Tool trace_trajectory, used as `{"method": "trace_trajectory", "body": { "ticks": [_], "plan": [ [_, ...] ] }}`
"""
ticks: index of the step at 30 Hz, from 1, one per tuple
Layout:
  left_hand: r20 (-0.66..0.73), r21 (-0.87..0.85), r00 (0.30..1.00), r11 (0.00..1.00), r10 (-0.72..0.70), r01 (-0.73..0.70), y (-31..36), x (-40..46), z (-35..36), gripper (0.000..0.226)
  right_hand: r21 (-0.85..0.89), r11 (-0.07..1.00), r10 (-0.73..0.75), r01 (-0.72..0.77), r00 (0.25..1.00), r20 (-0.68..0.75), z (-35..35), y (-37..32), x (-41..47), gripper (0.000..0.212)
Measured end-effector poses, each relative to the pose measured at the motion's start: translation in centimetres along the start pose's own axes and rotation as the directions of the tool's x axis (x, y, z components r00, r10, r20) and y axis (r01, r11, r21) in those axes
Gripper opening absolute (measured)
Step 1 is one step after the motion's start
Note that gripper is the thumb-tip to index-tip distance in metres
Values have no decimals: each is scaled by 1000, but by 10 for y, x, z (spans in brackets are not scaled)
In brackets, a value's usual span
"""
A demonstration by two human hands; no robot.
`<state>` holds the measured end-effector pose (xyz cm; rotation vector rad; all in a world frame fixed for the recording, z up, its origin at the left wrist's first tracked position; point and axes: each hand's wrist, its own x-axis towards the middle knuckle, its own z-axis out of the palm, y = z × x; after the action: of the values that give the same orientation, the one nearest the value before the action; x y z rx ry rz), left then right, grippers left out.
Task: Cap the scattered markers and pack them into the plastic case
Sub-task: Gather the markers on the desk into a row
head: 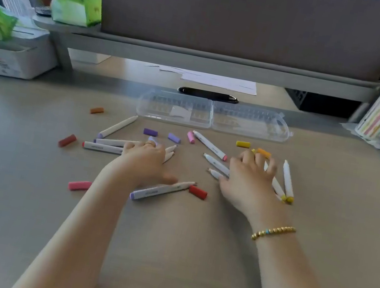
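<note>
The tabletop (23,190) carries everything, with a grey divider panel (251,17) standing behind it. At the back lies the clear plastic case (214,116), opened flat with both halves up and nothing in it, likely set there to be within reach once packing starts. In front of it the white markers (210,145) lie scattered at all angles, none of them capped. The left hand (148,159) rests palm down across a few markers, fingers spread and holding nothing; the right hand (248,179) does the same over another cluster, fingers fanned. Both seem to be gathering or sorting. Smallest are the loose caps: a red cap (197,192) just beside a purple-ended marker (163,190), a pink cap (79,185), purple caps (150,132) and a yellow cap (243,144).
</note>
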<state>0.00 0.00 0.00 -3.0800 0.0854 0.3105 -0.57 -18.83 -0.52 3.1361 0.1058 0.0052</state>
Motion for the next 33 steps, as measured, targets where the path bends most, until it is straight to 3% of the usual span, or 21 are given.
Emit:
{"method": "trace_trajectory", "body": {
  "ticks": [4,7,9,11,18,25,28,33],
  "plan": [
    [-8,-33,1000,999,30,-31,-3,-8,-3,75,-42,999,-9,8,1000,-27,3,0,0,32],
    [40,-134,997,989,65,-59,-12,-23,-12,84,-34,999,-21,20,999,-30,3,-1,0,34],
    [57,-74,995,994,86,-81,-15,-29,-12,83,-61,998,-27,24,999,-40,1,-3,-1,36],
    [74,-12,995,998,68,-67,-10,-28,-6,68,-69,997,-29,26,999,-37,2,-5,-2,36],
    [-27,165,999,986,45,-40,13,-6,-6,46,-19,999,25,-26,999,-41,3,-13,-4,32],
    [83,131,995,990,-59,48,20,18,-4,60,-47,998,43,-44,999,-23,3,-19,0,31],
    [7,94,997,993,-72,71,19,19,4,53,-57,997,53,-55,998,-34,6,-20,3,29],
    [-266,-135,964,989,16,-54,6,17,-2,24,-17,1000,12,-13,996,-87,8,-26,5,24]
  ]
}}
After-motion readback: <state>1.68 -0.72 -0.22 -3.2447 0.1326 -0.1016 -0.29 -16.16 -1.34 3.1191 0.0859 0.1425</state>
